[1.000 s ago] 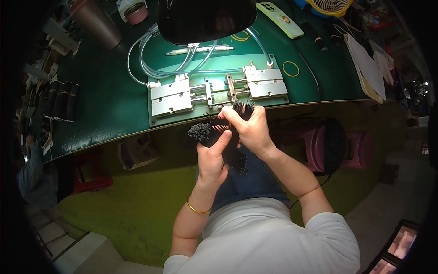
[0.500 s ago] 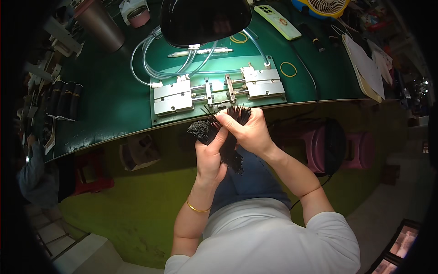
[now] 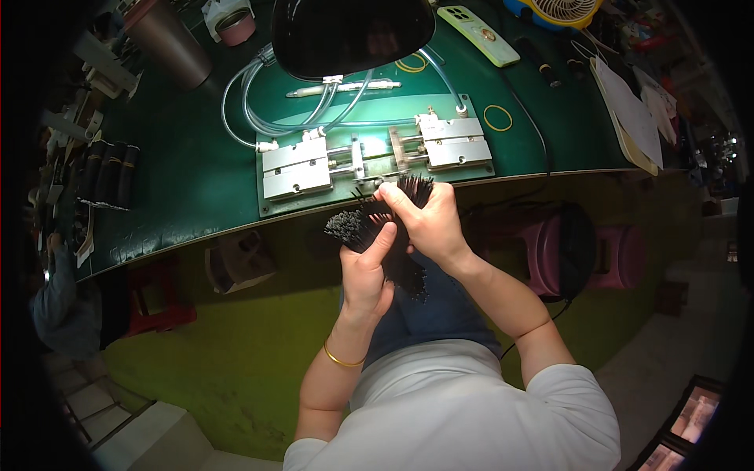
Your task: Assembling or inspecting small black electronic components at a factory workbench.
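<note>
My left hand (image 3: 363, 279) is closed round a thick bundle of thin black rods (image 3: 344, 228), whose cut ends fan out toward the upper left. Close beside it, my right hand (image 3: 437, 228) grips a smaller bunch of thin black rods (image 3: 416, 186), with tips pointing up past the fingers. A few strands cross between the two hands, and the lower ends of the rods hang below them. Just beyond the fingers lies a metal clamping fixture with a left silver cylinder block (image 3: 294, 174) and a right silver cylinder block (image 3: 454, 144). Its middle jaws (image 3: 395, 149) look smeared.
Clear air hoses (image 3: 250, 102) loop behind the fixture, near a pen (image 3: 345, 88). A dark lamp head (image 3: 353, 35) overhangs the green table (image 3: 196, 169). Black rolls (image 3: 110, 173) lie left; a phone (image 3: 479, 35) and papers (image 3: 627, 118) lie right. Pink stools (image 3: 542, 251) stand below.
Both hands have shifted slightly, and the right thumb has moved a little to the right. More strands show between the hands. The fixture's middle jaws, sharp before, are now blurred.
</note>
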### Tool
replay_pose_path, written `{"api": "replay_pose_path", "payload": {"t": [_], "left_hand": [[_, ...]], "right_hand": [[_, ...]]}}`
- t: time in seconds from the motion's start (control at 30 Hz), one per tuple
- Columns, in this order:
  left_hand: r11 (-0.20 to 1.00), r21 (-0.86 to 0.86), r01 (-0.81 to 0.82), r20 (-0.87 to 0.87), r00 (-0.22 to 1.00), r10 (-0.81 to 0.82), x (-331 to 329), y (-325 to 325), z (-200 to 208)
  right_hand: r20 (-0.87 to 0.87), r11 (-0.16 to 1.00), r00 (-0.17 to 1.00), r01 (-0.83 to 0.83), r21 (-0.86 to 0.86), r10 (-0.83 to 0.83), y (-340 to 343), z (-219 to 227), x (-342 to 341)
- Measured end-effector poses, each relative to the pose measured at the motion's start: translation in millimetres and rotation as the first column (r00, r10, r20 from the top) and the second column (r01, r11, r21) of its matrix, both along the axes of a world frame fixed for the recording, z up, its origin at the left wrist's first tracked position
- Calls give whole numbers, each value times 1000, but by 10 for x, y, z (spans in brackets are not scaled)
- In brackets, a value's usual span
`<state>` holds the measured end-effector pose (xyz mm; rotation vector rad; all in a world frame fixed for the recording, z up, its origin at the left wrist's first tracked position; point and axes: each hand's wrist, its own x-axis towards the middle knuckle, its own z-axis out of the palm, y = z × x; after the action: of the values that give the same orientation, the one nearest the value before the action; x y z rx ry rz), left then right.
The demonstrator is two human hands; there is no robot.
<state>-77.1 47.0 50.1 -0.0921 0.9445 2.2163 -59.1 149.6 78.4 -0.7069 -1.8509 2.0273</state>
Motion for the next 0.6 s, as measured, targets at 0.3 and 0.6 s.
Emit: {"api": "replay_pose_path", "payload": {"t": [0.3,0.6], "left_hand": [[1000,16,9,-6,1000,-9,-9,10,-10],[1000,16,26,-9,1000,-26,-43,30,17]], "right_hand": [[-21,1000,1000,-5,-7,5,17,-8,-12],[-13,999,1000,9,-32,-9,7,21,-6]]}}
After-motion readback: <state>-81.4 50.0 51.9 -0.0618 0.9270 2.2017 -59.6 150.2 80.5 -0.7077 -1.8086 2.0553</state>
